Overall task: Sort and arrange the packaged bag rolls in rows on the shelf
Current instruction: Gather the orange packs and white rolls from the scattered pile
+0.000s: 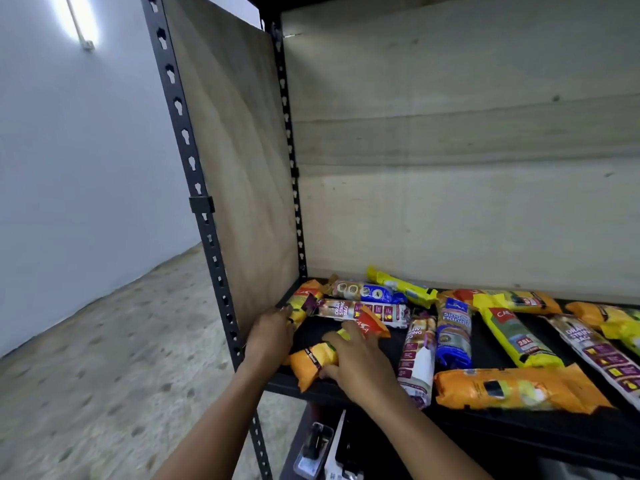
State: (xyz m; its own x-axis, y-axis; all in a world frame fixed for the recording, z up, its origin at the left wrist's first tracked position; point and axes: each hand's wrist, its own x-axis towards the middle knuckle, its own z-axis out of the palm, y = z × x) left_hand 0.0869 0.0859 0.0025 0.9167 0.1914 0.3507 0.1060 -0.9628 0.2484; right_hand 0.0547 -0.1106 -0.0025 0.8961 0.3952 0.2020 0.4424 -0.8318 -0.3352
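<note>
Several packaged bag rolls lie scattered on the black shelf [491, 344]. My right hand [360, 368] grips an orange and yellow roll [313, 363] near the shelf's front left corner, its red end pointing toward the back. My left hand [272, 337] rests at the far left with its fingers on a second orange roll [303, 301] lying along the left wall. A white "draw string bag" roll [360, 310] lies crosswise just behind my hands. A blue and white roll [367, 292] and a yellow roll [401, 286] sit further back.
To the right lie a white roll [417, 358], a blue roll [453, 332], a yellow 25L roll [519, 341], a long orange roll [519, 389] along the front edge and more rolls at the far right. Wooden panels close the shelf's left side and back. A lower shelf holds packaged items [315, 448].
</note>
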